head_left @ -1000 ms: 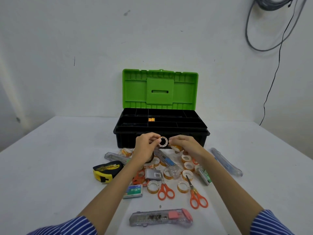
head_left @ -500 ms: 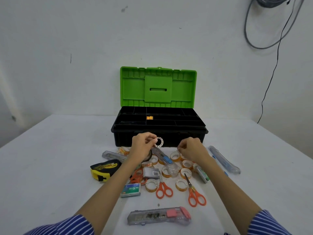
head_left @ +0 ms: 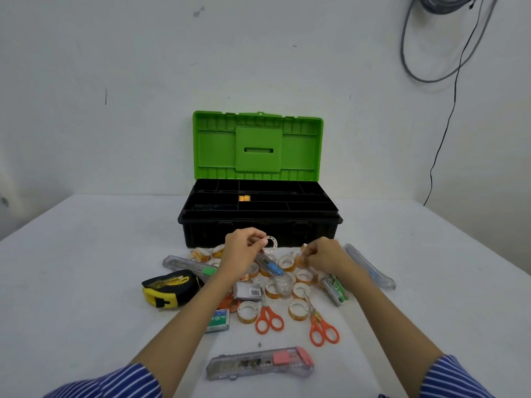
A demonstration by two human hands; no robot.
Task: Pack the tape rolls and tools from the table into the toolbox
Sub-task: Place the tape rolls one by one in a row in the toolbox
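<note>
A black toolbox with its green lid raised stands at the back of the table; a small orange item lies in its tray. My left hand pinches a small clear tape roll just in front of the box. My right hand is down among the tape rolls, fingers curled on one at its left edge. Several tape rolls, orange scissors, a second pair and cutters lie scattered below.
A yellow-black tape measure lies at the left. A clear cutter with a pink slider lies nearest me. A clear cutter lies at the right, a staple box by my left forearm. Cables hang on the right wall.
My right hand let go of the roll held between both hands and dropped to the tape pile on the right. My left hand kept the clear roll, barely moving.
</note>
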